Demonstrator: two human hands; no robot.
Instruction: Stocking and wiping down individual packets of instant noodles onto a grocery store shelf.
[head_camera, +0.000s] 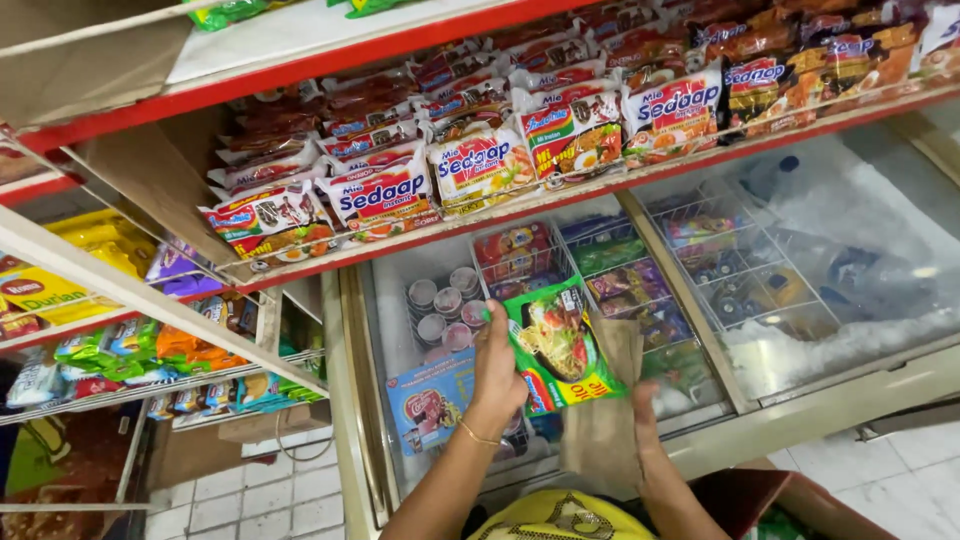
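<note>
Green noodle packet (556, 348) is pinched at its left edge by the left hand (498, 375), thumb side hidden behind the wrapper, fingers closed on it; the packet is held tilted, face up, above the glass lid of the chest freezer (860, 395) and just below the lower noodle shelf (560, 200). A brown paper bag (608, 400) is held right behind and under the packet; the right hand (645, 410) is seen against the bag's right edge, but whether it is clamped on the bag or only resting against it cannot be told, as the fingers are hidden. The packet's lower edge overlaps the bag's upper part, so the step in hand is judged to be getting the packet into the bag. To be done well: the bag mouth should be kept pulled open and upright, the packet turned narrow-edge down and aligned with the opening before being let go, and the grip kept on the sealed edge so the noodle block inside is not crushed. The packet should be kept off the shelf lip, where stacked red-and-white noodle packets (380, 195) sit close to the front and could be knocked down. The cups (447, 300) and snack packs inside the freezer lie under the glass, so they are out of the way. A gold bracelet (478, 437) is worn on the left wrist; no snag risk is seen.
</note>
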